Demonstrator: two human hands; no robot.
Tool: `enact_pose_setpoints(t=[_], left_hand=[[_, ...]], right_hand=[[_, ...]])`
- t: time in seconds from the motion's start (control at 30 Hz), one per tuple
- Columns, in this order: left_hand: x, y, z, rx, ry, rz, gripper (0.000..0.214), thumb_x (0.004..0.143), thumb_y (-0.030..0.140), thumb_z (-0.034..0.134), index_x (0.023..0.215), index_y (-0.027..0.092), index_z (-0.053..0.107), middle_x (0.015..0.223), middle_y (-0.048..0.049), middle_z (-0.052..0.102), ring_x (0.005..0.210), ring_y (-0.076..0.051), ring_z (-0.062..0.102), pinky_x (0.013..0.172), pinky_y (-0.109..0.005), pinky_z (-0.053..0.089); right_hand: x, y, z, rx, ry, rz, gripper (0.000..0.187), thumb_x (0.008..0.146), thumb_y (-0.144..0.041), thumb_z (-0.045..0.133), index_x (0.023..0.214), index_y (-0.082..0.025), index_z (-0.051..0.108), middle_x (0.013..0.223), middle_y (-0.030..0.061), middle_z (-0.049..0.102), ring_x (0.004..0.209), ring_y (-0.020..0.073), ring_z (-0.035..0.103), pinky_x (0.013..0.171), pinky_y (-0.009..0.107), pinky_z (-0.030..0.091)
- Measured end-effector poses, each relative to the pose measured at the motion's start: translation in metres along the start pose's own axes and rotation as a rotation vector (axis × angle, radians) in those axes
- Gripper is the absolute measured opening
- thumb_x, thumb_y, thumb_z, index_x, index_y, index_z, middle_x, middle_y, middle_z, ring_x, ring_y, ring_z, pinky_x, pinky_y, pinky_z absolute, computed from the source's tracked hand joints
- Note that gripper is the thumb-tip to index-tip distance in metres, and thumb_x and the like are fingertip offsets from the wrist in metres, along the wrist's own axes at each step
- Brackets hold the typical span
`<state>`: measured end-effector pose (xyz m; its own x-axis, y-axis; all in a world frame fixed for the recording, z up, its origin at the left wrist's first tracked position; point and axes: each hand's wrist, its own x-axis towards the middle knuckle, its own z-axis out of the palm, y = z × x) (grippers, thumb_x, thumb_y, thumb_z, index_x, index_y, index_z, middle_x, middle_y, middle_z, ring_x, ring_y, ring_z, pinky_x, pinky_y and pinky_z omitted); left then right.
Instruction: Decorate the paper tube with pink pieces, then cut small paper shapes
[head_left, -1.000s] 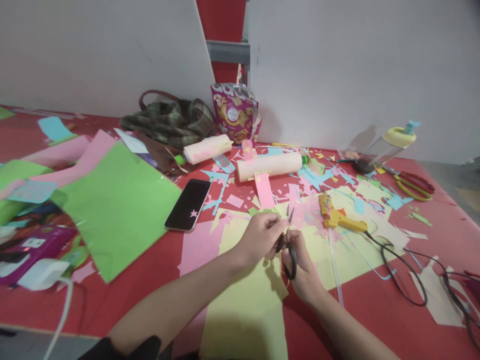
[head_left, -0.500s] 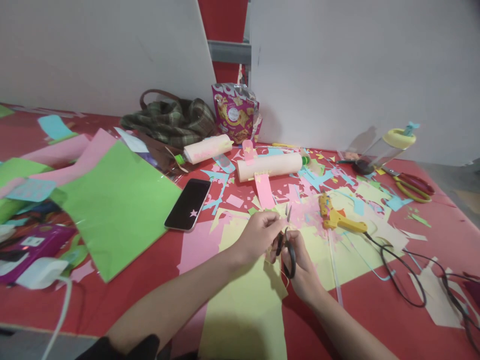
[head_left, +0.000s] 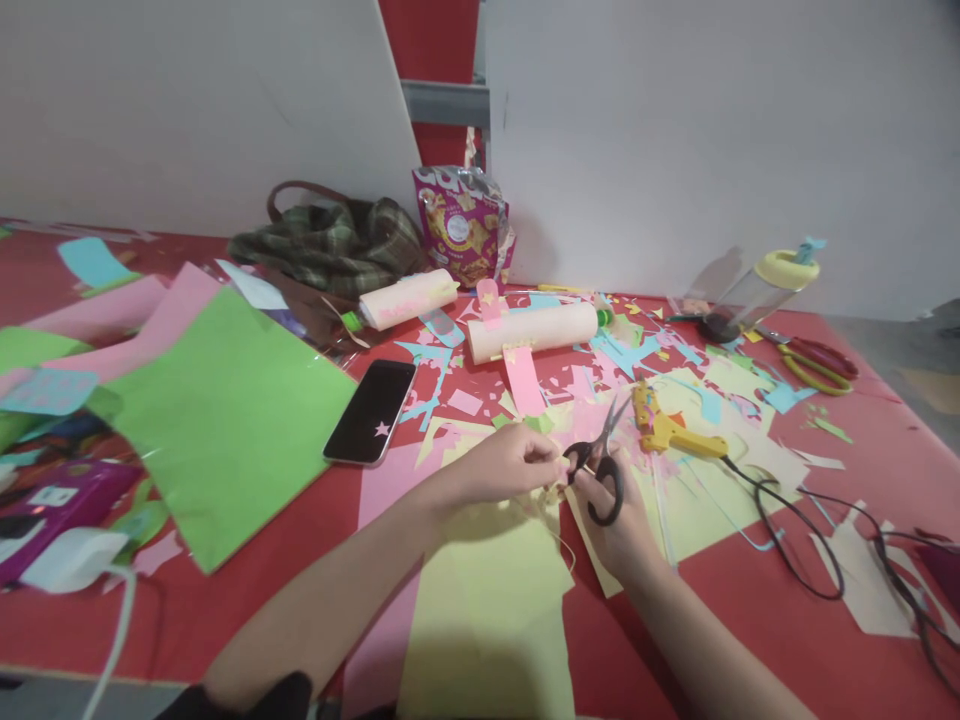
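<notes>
My right hand (head_left: 611, 525) grips black scissors (head_left: 600, 468), fingers through the loops, blades pointing up and to the right. My left hand (head_left: 504, 465) is pinched on a small pale yellow paper piece (head_left: 551, 490) right beside the scissor handles. Both hands hover over yellow sheets (head_left: 491, 600) lying on the red table (head_left: 750, 620).
A yellow glue gun (head_left: 667, 430) with a black cord (head_left: 795, 540) lies to the right. A phone (head_left: 371, 410), green sheet (head_left: 217, 420), two paper-wrapped rolls (head_left: 532, 330), snack bag (head_left: 459, 225), plaid bag (head_left: 330, 245), red-yellow scissors (head_left: 814, 360) and a tipped bottle (head_left: 757, 290) surround scattered scraps.
The scissors have swung from pointing straight up to slanting up-right, and my right hand moved slightly right. My left hand stays pinched beside them.
</notes>
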<state>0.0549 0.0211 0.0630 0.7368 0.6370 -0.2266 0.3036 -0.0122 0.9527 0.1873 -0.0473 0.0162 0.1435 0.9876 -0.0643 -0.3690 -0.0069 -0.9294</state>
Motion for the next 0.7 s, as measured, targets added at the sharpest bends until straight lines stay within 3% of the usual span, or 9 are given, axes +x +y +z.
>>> enact_pose_setpoints(t=[0.27,0.53,0.7], left_hand=[[0.0004,-0.0086,-0.0012,0.174,-0.138,0.010,0.022,0.068,0.024,0.041,0.049,0.016,0.033,0.047,0.0053,0.025,0.041,-0.005,0.023,0.039,-0.021,0.016],[-0.0010,-0.0065,-0.0056,0.234,-0.136,0.035,0.020,0.066,0.021,0.042,0.048,0.015,0.037,0.047,0.0041,0.032,0.042,-0.006,0.027,0.038,-0.020,0.018],[-0.0009,-0.0074,-0.0075,0.258,-0.098,0.053,0.017,0.066,0.023,0.043,0.052,0.014,0.048,0.047,0.0038,0.037,0.043,-0.006,0.030,0.039,-0.019,0.019]], right_hand=[[-0.0018,-0.0003,-0.0002,-0.030,0.000,0.103,0.028,0.064,-0.016,0.061,0.078,-0.023,0.038,0.071,-0.0042,0.050,0.062,0.0106,0.049,0.058,0.023,0.039],[-0.0018,0.0003,-0.0007,-0.035,-0.025,0.112,0.031,0.063,-0.017,0.062,0.080,-0.023,0.037,0.075,-0.0033,0.050,0.062,0.0103,0.049,0.056,0.023,0.039],[-0.0022,-0.0012,0.0003,-0.026,-0.037,0.121,0.031,0.063,-0.014,0.062,0.078,-0.023,0.037,0.075,-0.0043,0.051,0.061,0.0092,0.049,0.056,0.021,0.038]])
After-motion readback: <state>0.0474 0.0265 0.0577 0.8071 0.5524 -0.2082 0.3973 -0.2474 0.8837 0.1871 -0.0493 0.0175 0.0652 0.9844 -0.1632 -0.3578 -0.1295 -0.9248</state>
